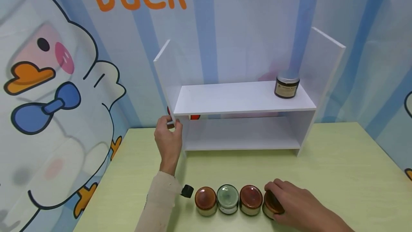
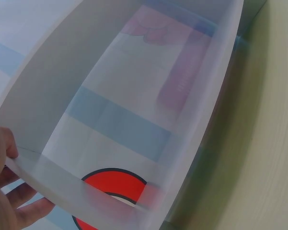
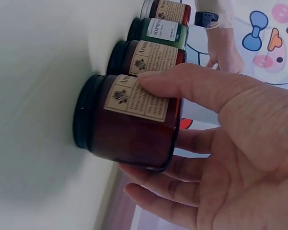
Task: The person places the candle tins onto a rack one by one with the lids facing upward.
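Note:
My left hand (image 1: 168, 144) grips the left side panel of a white two-tier shelf (image 1: 225, 99), thumb in front and fingers behind the edge. With my right hand (image 1: 297, 203) I hold an amber glass candle jar (image 3: 134, 129) at the right end of a row. My thumb lies across its beige label and the fingers wrap the far side. The jar is upside down, its dark lid close to the table. Left of it stand another amber jar (image 1: 251, 199), a green jar (image 1: 227, 199) and a third amber jar (image 1: 206, 201), also lids down.
A dark labelled jar with a silver lid (image 1: 286, 84) stands upright on the right of the upper shelf. The shelf stands at the back of a pale yellow-green table (image 1: 347, 167), before a blue-striped duck backdrop (image 1: 251, 28). A small black device (image 1: 187, 191) is on my left wrist.

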`<act>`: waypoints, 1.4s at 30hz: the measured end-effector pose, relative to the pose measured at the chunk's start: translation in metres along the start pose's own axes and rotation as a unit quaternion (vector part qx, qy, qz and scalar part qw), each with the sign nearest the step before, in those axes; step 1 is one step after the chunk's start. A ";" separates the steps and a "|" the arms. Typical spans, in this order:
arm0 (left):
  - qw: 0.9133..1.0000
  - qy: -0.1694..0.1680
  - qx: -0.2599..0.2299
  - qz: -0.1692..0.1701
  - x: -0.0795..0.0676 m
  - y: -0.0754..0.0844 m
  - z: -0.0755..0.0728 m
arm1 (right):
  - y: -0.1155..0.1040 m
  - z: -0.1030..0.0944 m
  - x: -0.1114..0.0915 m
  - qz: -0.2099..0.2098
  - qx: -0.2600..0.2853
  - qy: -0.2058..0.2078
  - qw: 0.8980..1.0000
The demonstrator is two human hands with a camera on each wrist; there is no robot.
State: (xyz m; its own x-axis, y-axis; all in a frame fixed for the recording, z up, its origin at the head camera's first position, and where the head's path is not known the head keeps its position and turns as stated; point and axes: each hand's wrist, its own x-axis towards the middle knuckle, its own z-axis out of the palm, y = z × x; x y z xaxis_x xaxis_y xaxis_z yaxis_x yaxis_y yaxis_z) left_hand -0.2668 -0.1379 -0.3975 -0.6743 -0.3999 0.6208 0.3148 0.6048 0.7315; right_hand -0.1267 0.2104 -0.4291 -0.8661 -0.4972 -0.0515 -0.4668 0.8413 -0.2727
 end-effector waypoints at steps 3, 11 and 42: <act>1.000 0.000 -0.001 0.000 0.000 0.000 0.000 | -0.001 -0.003 0.003 0.019 -0.004 -0.023 1.000; 1.000 0.004 0.002 0.002 0.000 -0.001 0.001 | -0.004 -0.009 0.006 0.023 -0.035 -0.039 0.998; 1.000 0.008 0.003 0.007 0.000 0.000 0.000 | -0.017 -0.001 0.017 -0.016 -0.201 -0.009 0.979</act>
State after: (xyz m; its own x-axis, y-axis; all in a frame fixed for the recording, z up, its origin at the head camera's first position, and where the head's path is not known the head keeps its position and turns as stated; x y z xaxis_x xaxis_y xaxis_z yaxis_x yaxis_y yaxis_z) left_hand -0.2672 -0.1380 -0.3975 -0.6593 -0.4019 0.6355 0.3200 0.6148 0.7209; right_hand -0.1334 0.1883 -0.4248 -0.8479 -0.5257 -0.0679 -0.5300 0.8386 0.1260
